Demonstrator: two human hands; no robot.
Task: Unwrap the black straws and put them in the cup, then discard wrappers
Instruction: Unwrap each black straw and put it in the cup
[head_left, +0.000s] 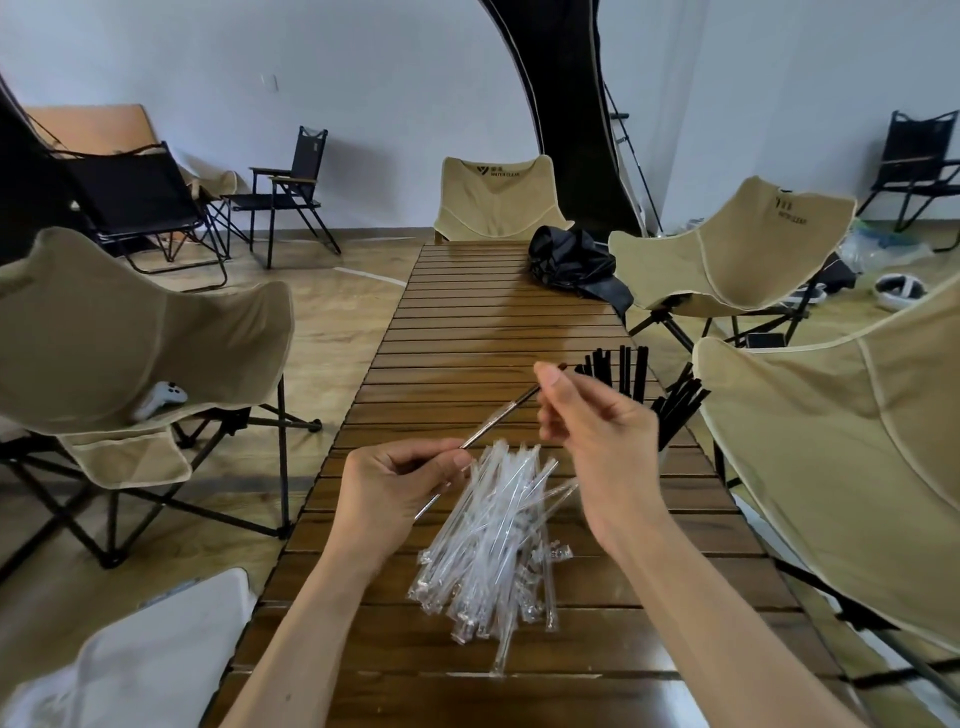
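left hand (395, 480) pinches wrapper (441, 493) at centre frame; right hand (597, 426) pinches black straw (511, 408), half drawn out. wrapper pile (498, 540) on worktop (467, 322) below. loose straws (631, 371) stand centre right, cup hidden behind right hand.

Single head-worn wide-angle view looking forward and down along the slatted table (467, 322), close above it

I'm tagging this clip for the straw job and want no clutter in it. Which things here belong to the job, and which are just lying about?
Part of the job:
- left hand, holding the wrapper end
- right hand, pinching the straw
- unwrapped straws standing upright
- pile of clear wrappers

Lying about:
- black bag
- camp chairs
- game controller
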